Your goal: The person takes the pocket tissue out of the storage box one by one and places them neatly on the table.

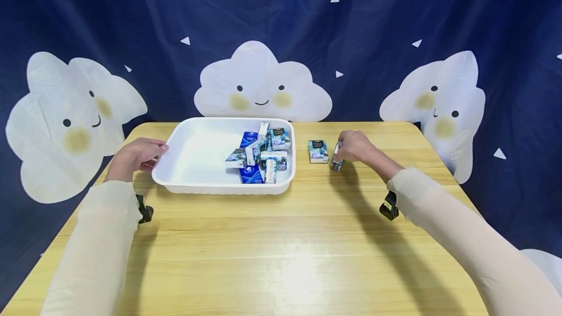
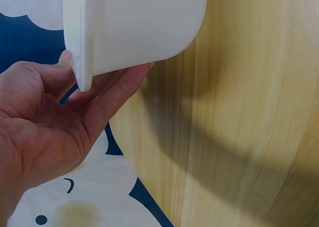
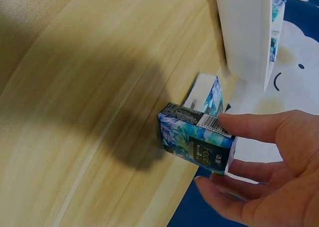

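Note:
A white plastic tray (image 1: pixel 189 188) stands on the wooden table, and several small tissue packs lie jumbled in its right half, some floral and some plain blue (image 1: pixel 251 174). My left hand (image 1: pixel 142 154) grips the tray's left rim; in the left wrist view the thumb lies on the outer rim and the fingers are under it. My right hand (image 1: pixel 355 145) pinches a floral tissue pack (image 3: pixel 197 137) marked "Face" between thumb and fingers, right of the tray. Just left of that pack, another floral tissue pack (image 1: pixel 318 151) lies flat on the table.
The wooden table (image 1: pixel 246 247) reaches toward me, its back edge close behind the tray. A dark blue curtain (image 1: pixel 373 23) with white cloud faces hangs behind and at the sides. A black wrist mount (image 1: pixel 389 206) sits under the right sleeve.

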### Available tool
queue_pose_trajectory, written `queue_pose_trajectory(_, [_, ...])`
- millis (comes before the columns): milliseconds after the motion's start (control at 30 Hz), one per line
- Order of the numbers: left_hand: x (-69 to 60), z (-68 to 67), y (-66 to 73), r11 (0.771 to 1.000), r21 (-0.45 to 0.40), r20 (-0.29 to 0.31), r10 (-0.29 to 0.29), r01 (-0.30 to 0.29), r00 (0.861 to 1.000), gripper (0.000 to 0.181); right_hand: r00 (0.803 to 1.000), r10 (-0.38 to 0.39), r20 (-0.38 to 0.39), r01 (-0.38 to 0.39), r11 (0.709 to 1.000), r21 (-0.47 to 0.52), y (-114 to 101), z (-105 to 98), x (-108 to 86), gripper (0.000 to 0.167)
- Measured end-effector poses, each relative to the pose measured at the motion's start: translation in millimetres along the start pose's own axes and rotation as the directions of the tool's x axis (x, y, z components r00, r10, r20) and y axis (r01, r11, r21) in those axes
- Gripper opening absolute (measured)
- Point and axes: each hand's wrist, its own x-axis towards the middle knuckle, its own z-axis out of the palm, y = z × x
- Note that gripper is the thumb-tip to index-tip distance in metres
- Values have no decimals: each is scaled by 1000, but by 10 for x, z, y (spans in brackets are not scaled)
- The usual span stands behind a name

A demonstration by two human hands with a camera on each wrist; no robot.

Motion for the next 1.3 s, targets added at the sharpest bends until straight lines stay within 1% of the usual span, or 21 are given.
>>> queue_pose_trajectory(167, [8, -6, -6, 1000, -4, 11, 3, -2, 1000, 55, 1000, 3, 22, -2, 1000, -19, -5, -26, -9, 64])
queue_pose_trajectory(267, [7, -9, -5, 1000, -4, 6, -4, 4, 1000, 55, 1000, 3, 18, -3, 1000, -11, -2, -31, -12, 72])
queue_pose_trajectory(433, [5, -9, -2, 1000, -1, 0, -7, 7, 1000, 55, 1000, 11, -7, -11, 1000, -4, 2, 7, -25, 78])
queue_pose_trajectory(567, [2, -2, 7, 1000, 0, 3, -6, 6, 1000, 55, 999, 37, -24, -36, 999, 11, 1, 47, -36, 80])
queue_pose_trajectory(733, [3, 0, 10, 1000, -2, -2, -11, 11, 1000, 55, 997, 66, -30, -65, 997, 36, 10, 75, -21, 86])
queue_pose_trajectory(833, [7, -6, 3, 1000, -2, 4, -5, 5, 1000, 55, 997, 66, -28, -65, 997, 42, 12, 75, -12, 85])
queue_pose_trajectory(1000, [-1, -9, -2, 1000, -2, 9, 7, -7, 1000, 55, 998, 55, -22, -54, 998, 39, 16, 47, -13, 79])
queue_pose_trajectory(1167, [-16, 3, 3, 1000, 1, 3, 4, -4, 1000, 55, 998, 58, -14, -58, 998, 23, 21, 25, 0, 75])
queue_pose_trajectory(1233, [-16, 5, 5, 1000, 6, 3, -1, 1, 1000, 56, 998, 53, -19, -53, 998, 22, 27, 24, 5, 69])
queue_pose_trajectory(1300, [-16, 6, 5, 1000, 9, -1, -6, 6, 1000, 56, 999, 38, -27, -38, 999, 13, 40, 20, 5, 59])
